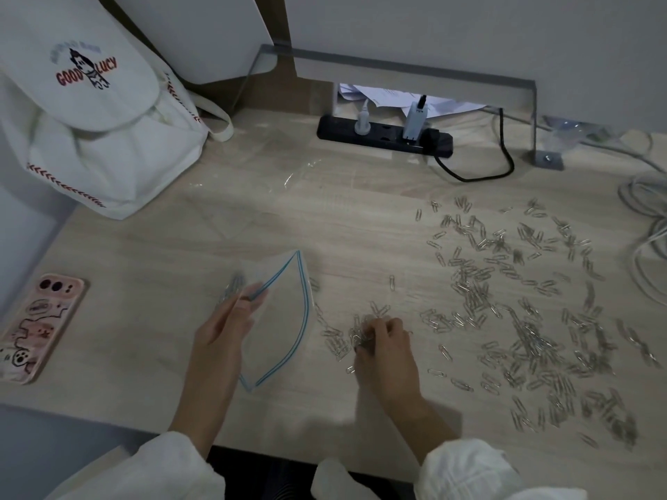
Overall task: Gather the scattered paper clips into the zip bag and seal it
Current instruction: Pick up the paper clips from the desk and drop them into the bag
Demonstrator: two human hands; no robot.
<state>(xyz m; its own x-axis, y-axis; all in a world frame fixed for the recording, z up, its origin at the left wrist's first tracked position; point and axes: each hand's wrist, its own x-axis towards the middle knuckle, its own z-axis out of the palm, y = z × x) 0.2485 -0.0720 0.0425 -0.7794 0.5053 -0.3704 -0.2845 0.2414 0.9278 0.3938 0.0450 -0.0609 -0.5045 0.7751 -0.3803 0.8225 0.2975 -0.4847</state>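
A clear zip bag (279,319) with a blue zip strip lies on the wooden desk, its mouth held wide and facing right. My left hand (225,328) pinches the bag's near-left lip, and a few clips show through the plastic by its fingertips. My right hand (384,350) is curled over a small heap of silver paper clips (357,335) just right of the bag's mouth, fingers closed around some of them. Many more paper clips (523,312) lie scattered across the right half of the desk.
A pink phone (38,328) lies at the desk's left edge. A white tote bag (97,113) stands at the back left. A black power strip (384,136) with plugs and a cable sits at the back, and grey cables (646,218) coil at the far right.
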